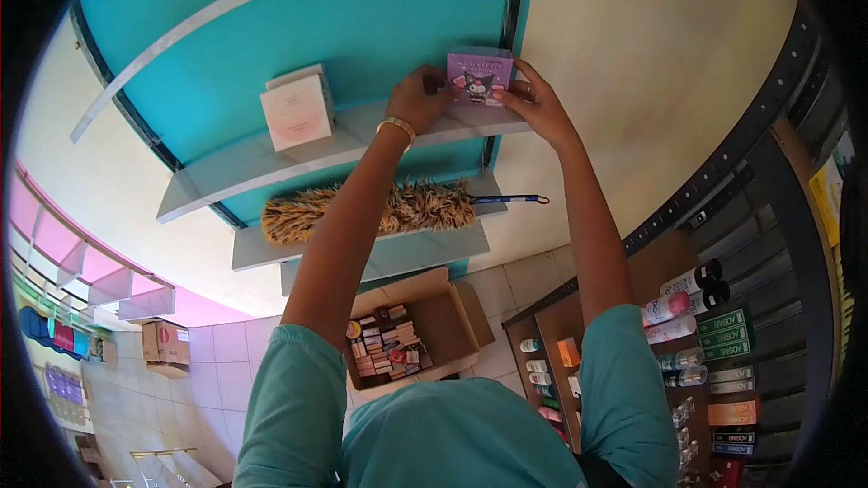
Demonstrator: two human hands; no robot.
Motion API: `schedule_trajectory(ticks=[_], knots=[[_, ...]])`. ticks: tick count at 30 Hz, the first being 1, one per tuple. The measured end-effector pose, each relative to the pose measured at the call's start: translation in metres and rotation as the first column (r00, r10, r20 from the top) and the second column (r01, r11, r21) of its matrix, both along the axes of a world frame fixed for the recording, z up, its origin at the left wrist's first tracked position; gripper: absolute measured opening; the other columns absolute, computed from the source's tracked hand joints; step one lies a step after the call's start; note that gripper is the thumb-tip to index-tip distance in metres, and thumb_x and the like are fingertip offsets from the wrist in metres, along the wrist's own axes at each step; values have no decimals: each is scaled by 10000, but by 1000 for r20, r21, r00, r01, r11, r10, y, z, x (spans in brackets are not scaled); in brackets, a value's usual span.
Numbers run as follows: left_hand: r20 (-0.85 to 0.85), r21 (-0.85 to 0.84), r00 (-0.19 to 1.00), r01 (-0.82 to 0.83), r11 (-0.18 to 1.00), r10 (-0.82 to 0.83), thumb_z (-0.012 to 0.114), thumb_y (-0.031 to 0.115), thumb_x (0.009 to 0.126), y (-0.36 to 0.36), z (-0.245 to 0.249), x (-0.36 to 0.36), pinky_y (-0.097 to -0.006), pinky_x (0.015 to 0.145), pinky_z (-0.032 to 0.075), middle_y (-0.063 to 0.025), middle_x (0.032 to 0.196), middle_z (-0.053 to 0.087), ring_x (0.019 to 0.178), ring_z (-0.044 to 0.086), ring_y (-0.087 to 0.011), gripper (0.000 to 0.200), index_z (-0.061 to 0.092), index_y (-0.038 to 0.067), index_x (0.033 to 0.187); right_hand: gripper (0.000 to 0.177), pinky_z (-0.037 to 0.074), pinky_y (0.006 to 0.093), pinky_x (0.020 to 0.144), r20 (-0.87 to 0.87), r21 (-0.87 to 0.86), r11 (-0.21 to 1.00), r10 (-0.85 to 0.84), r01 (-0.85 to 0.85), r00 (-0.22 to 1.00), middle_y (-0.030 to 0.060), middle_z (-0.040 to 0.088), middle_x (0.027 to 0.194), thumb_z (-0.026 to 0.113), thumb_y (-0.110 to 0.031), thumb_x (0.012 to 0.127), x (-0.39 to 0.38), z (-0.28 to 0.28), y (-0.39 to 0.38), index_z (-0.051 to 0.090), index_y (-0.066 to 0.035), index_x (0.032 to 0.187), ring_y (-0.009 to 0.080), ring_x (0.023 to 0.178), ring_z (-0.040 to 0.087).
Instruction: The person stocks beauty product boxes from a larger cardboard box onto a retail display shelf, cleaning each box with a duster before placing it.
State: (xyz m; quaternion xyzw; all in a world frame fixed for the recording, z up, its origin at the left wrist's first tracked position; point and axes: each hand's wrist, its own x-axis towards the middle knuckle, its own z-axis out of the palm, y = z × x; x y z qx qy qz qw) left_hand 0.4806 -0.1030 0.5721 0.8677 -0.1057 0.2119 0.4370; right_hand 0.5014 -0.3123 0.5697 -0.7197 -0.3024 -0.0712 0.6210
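A small purple box [479,68] with a cartoon character on its front stands near the right end of the grey upper shelf [371,129]. My right hand [540,107] grips its right side, thumb across the front and fingers at the edge. At the box's left edge, my left hand [419,101] is closed with curled fingers against it; some fingertips are hidden. Farther left on the same shelf, a pale pink and white box [297,111] stands with another box partly hidden behind it.
A fluffy brown duster [425,206] with a blue handle lies on the shelf below. On the floor, an open cardboard carton [449,325] holds many small boxes. Bottles [671,307] and boxes line a dark display unit at right. Another carton [165,343] stands at left.
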Motion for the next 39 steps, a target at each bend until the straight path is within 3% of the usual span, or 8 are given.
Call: schedule_trajectory(ticks=[3, 12, 24, 28, 31, 33, 36, 39], knots=[[33, -198, 994, 111, 974, -107, 632, 248, 733, 1, -4, 3, -320, 754, 465, -143, 931, 622, 865, 602, -232, 398, 535, 10, 1037, 582, 427, 285, 786, -6, 4, 1000, -12, 12, 1000, 131, 603, 953, 672, -165, 740, -1, -2, 2, 393, -9, 1227, 168, 888, 563], [43, -165, 995, 95, 982, -89, 588, 146, 744, 5, -10, 6, -334, 769, 466, -148, 945, 620, 877, 602, -244, 354, 514, 30, 1070, 534, 428, 296, 804, 12, 14, 1000, 23, -23, 1000, 126, 595, 991, 698, -146, 700, 10, -20, 1, 473, 22, 1154, 182, 922, 553], [-10, -6, 996, 83, 997, -83, 571, 188, 794, 4, -4, -1, -343, 820, 434, -177, 1029, 577, 963, 559, -253, 439, 424, 18, 1171, 544, 428, 315, 829, 1, -51, 998, 33, -33, 999, 119, 585, 1017, 710, -150, 688, 10, -17, -1, 481, 3, 1158, 195, 969, 532], [22, -37, 999, 43, 998, -42, 571, 241, 754, 4, -13, 9, -368, 783, 450, -138, 959, 614, 888, 587, -280, 421, 476, 80, 1131, 466, 444, 255, 804, -21, -47, 998, 31, -32, 999, 105, 569, 1027, 647, -75, 741, 9, -18, 0, 462, 12, 1160, 155, 958, 524], [1, -17, 1000, 15, 1000, -15, 579, 250, 734, 2, -10, 6, -372, 785, 448, -138, 959, 614, 892, 585, -284, 437, 473, 88, 1126, 465, 446, 257, 807, -12, -78, 996, 38, -39, 999, 103, 570, 1029, 644, -65, 740, 9, -18, 0, 461, 14, 1161, 156, 956, 528], [-5, -5, 1000, 9, 1000, -9, 582, 256, 722, 2, -9, 5, -375, 786, 448, -137, 959, 614, 897, 584, -286, 448, 472, 93, 1123, 501, 421, 290, 842, -14, -69, 997, 29, -30, 999, 117, 576, 1039, 684, -132, 713, 11, -20, -1, 480, 21, 1144, 181, 986, 524], [-64, 78, 998, 18, 997, -13, 584, 199, 764, -1, -2, -4, -346, 839, 439, -164, 1059, 563, 985, 551, -248, 457, 426, 13, 1151, 505, 404, 308, 864, -21, -50, 998, 37, -38, 999, 122, 580, 1042, 698, -158, 706, 14, -22, -2, 493, 26, 1129, 196, 1000, 523], [-56, 71, 998, 10, 997, -6, 590, 184, 749, 0, -3, -2, -348, 832, 445, -155, 1058, 566, 977, 555, -257, 461, 429, 10, 1145, 483, 400, 311, 870, -28, -48, 998, 35, -37, 999, 120, 579, 1044, 687, -145, 715, 8, -18, 0, 498, 28, 1124, 197, 997, 524]])
